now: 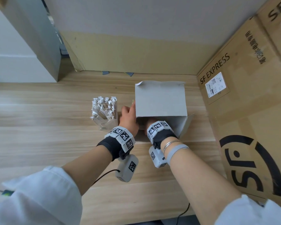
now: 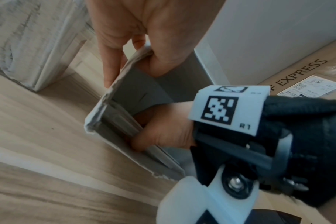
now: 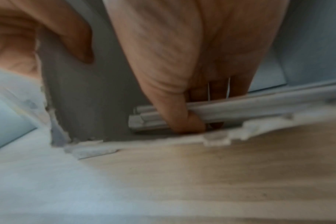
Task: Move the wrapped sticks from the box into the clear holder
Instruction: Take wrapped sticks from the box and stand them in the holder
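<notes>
Reaching into the box (image 1: 160, 101), we judge ourselves mid-pick: from the head view the right hand (image 1: 150, 123) is buried in its open mouth at 6 o'clock, fingers hidden, while the left hand (image 1: 128, 118) steadies the box's wall at 9 o'clock; the clear holder (image 1: 105, 114) stands just beside it, farther toward 9 o'clock on the table (image 1: 39, 127), already packed with upright wrapped sticks. From the left wrist, our left fingers (image 2: 110, 60) and thumb pinch the torn cardboard edge. From the right wrist, the thumb and fingers curl round a small bundle of wrapped sticks (image 3: 240, 109) lying flat on the box floor: pale, slim, paper-sleeved, ends roughly flush. Next, we think, comes drawing the bundle out level, then tipping it upright over the crowded holder.
</notes>
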{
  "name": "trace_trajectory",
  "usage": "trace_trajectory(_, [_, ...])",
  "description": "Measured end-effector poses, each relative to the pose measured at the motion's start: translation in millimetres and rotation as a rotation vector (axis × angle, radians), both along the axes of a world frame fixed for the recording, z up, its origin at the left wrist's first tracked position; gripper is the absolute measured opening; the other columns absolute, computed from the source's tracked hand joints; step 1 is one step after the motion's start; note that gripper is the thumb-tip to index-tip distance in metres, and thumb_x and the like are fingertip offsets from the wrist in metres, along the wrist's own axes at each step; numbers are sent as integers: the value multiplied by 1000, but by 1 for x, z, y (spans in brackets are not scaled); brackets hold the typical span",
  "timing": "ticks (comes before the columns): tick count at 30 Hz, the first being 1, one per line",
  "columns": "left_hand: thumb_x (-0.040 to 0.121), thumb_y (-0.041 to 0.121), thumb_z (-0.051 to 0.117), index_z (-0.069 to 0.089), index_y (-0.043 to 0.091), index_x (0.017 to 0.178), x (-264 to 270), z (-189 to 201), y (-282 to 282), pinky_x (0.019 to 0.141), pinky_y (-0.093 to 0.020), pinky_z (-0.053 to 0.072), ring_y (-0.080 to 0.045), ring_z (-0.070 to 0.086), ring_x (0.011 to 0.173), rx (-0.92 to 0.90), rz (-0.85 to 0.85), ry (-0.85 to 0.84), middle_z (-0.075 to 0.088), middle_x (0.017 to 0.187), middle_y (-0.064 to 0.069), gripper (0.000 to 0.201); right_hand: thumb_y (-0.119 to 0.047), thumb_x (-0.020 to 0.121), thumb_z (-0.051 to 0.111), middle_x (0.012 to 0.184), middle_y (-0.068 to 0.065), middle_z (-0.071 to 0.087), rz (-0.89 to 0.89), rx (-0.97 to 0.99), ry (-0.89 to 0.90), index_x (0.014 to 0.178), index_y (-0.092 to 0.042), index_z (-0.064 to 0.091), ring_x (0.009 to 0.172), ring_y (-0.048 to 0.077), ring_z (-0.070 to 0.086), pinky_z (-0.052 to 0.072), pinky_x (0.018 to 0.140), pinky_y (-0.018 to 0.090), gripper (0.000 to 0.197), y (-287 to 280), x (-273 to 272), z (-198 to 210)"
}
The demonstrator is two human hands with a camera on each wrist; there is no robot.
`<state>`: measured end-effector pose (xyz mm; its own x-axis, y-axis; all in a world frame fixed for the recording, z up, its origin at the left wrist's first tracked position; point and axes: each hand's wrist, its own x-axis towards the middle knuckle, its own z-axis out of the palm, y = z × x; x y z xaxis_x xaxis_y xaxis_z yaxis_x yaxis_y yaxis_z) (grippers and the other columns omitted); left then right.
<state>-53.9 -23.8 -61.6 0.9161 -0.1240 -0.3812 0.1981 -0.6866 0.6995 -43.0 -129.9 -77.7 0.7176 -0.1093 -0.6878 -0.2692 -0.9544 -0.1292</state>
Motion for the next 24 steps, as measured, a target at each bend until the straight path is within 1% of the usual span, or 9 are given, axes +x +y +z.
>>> trace_trajectory(3, [79,-15,41,13,21,149,3,2,0,92,-41,43,-40,54,98,-14,20,-9,34,128,-20,83,-9,97,43,136,18,52,86,9,78,131,2,49,127,33,50,40,103,37,36,1,0,-8])
trace_trajectory(5, [79,-16,40,13,21,148,5,7,0,87,-43,46,-41,56,95,-23,45,-29,36,130,-19,83,-9,97,46,133,18,56,72,39,104,129,0,51,121,31,55,43,99,33,34,1,2,-6])
trace_trajectory(7, [79,-16,36,17,23,145,7,12,-1,82,-43,47,-41,57,92,-27,68,-34,39,130,-17,79,-13,96,47,127,19,59,45,72,44,126,-3,55,116,33,58,44,95,34,32,-2,2,-1])
trace_trajectory(9, [80,-15,34,20,22,142,11,15,0,81,-42,48,-40,58,95,-7,67,-39,42,129,-18,74,-10,96,45,123,18,61,32,124,-37,122,-6,58,114,34,58,44,94,34,29,-6,0,5])
trace_trajectory(13, [83,-11,35,21,16,141,16,16,3,79,-37,45,-37,58,100,72,-48,-36,51,122,-23,65,-4,93,44,120,15,64,2,198,-93,117,-10,59,111,33,60,45,92,35,28,-5,-1,9])
trace_trajectory(16, [86,-6,36,21,18,142,17,14,7,86,-39,47,-38,58,105,111,-114,33,50,126,-23,63,-8,92,51,114,12,67,-53,268,-139,112,-12,60,105,30,62,46,84,29,23,-4,-2,15])
trace_trajectory(19, [86,-6,38,23,23,144,19,12,12,98,-42,47,-38,53,117,105,-140,66,42,139,-22,66,-20,93,51,105,12,69,-123,340,-212,110,-14,63,97,29,64,44,74,27,22,-2,-2,24])
trace_trajectory(21, [89,-4,40,32,18,141,22,17,15,102,-39,43,-35,51,122,72,-122,-1,39,143,-19,57,-30,96,48,92,14,67,-192,382,-273,105,-10,68,85,28,62,43,69,29,30,3,2,34])
trace_trajectory(24, [90,-1,44,49,11,130,30,28,30,98,-32,42,-29,53,120,67,-50,-203,44,140,-12,41,-39,93,50,80,10,59,-325,513,-387,91,-4,69,74,22,53,39,67,27,40,15,10,50])
